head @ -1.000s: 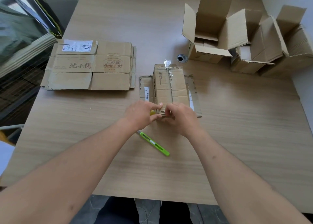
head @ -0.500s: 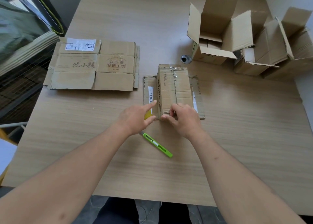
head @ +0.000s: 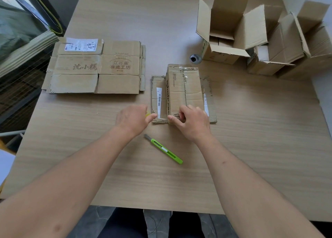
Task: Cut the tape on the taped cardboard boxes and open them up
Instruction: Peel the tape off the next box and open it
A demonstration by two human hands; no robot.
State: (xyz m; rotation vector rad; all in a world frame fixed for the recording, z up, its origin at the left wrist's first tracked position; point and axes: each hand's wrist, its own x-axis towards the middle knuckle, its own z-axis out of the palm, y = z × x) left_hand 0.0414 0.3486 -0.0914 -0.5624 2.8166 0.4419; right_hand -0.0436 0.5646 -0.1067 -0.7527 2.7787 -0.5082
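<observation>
Taped box [head: 185, 90] lies under right hand's [head: 193, 123] gripping fingers.

On the desk [head: 251, 147], the taped box [head: 183, 88] sits at the centre with the knife [head: 164, 149] before it, the flattened boxes [head: 95, 67] stacked to its left, and the opened boxes [head: 251, 32] behind it to the right.
</observation>
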